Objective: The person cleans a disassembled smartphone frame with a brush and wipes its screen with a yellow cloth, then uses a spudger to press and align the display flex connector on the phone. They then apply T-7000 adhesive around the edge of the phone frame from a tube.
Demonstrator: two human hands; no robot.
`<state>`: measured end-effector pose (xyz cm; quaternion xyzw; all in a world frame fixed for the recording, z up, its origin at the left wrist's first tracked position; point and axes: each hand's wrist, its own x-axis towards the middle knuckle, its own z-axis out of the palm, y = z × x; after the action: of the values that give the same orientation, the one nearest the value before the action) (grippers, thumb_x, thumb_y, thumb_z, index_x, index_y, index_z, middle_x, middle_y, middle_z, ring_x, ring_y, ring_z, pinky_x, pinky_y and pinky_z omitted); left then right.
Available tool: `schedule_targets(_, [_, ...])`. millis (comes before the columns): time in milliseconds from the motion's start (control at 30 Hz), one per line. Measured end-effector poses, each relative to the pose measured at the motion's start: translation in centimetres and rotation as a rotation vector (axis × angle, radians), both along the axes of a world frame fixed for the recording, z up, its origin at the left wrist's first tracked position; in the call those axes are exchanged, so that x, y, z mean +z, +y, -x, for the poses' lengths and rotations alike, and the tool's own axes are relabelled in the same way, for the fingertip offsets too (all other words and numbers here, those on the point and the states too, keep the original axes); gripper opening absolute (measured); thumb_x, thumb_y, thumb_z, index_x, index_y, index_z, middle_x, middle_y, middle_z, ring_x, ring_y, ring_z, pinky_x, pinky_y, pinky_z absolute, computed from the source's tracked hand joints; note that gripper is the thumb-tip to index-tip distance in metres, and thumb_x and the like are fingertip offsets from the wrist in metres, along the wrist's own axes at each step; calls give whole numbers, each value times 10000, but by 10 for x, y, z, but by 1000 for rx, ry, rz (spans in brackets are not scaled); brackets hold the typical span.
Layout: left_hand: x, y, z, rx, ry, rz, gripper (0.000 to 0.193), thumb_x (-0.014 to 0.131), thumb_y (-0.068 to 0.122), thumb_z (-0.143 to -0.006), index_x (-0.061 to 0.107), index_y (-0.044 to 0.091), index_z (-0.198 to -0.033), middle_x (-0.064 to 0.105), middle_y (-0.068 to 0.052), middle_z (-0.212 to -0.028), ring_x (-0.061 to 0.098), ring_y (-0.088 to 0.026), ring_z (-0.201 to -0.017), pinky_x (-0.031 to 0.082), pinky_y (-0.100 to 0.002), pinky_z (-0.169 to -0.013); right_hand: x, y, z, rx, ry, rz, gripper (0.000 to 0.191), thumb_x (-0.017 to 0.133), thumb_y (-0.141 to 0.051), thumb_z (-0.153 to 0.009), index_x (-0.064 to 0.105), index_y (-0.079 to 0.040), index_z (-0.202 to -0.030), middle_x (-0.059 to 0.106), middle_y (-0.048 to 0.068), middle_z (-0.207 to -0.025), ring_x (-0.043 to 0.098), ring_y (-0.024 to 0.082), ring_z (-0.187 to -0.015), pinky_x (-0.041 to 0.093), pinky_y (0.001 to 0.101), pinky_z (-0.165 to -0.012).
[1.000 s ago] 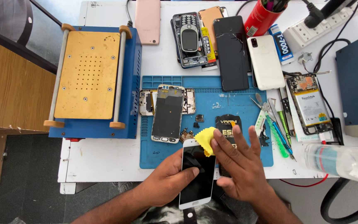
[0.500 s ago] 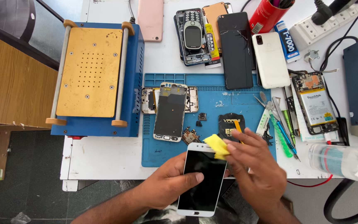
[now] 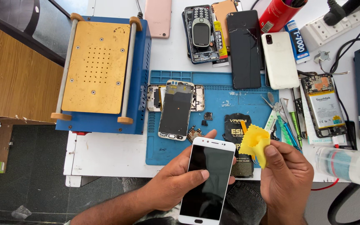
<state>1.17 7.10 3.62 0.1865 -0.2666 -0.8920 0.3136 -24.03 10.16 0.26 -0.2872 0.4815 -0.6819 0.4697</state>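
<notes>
**Careful: a phone held over the table edge, a cloth pinched beside it**

Right now your left hand (image 3: 176,183) grips the white phone (image 3: 208,179) at the bottom centre of the frame, thumb laid across the dark glass and fingers wrapped around the back edge. Your right hand (image 3: 286,177) sits just to the right of it, thumb and fingers pinched on a crumpled yellow cloth (image 3: 253,143), which hangs close to the phone's upper right corner without clearly touching it.

The phone's lower half hangs out past the edge of the white table (image 3: 105,154), over your lap. Only one hand carries it, so a slip of that thumb would probably let it fall to the floor, and the glass could crack.

The thumb on the screen is likely to leave smears on the glass, whatever the cloth does.

Just above the phone, on the blue mat (image 3: 226,100), lie small loose parts (image 3: 194,133) and an opened phone frame (image 3: 176,110). A wide sweep of either hand could knock these parts off the mat or scatter them.

To the lower right, a clear plastic bottle (image 3: 346,164) lies on its side near your right wrist; a nudge might roll it off the edge.
</notes>
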Motion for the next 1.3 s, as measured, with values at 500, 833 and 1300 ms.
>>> schedule_targets(500, [12, -1, -1, -16, -196, 125, 911, 408, 56, -990, -208, 158, -1655, 492, -237, -1501, 660, -294, -1222, 499, -479, -1128, 1, 2, -14, 130, 136, -195, 243, 691, 9, -964, 699, 129, -1175, 759, 235, -1021, 734, 198, -905, 597, 271, -805])
schedule_targets(833, [12, 4, -3, -75, -127, 173, 889, 413, 105, -1037, -192, 116, -1689, 446, -276, -1555, 659, -273, -1211, 498, -477, -1153, 15, 8, -18, 244, 232, -314, 281, 713, 24, -885, 722, 121, -1149, 790, 248, -991, 768, 225, -880, 620, 305, -753])
schedule_targets(1300, [16, 26, -16, -164, 25, 163, 932, 477, 208, -1084, -204, 110, -1712, 146, -227, -1786, 184, -285, -1665, 92, -510, -1373, 17, 43, 5, 327, 259, -288, 197, 714, 28, -870, 758, 105, -1046, 784, 321, -1067, 770, 349, -1069, 638, 468, -924])
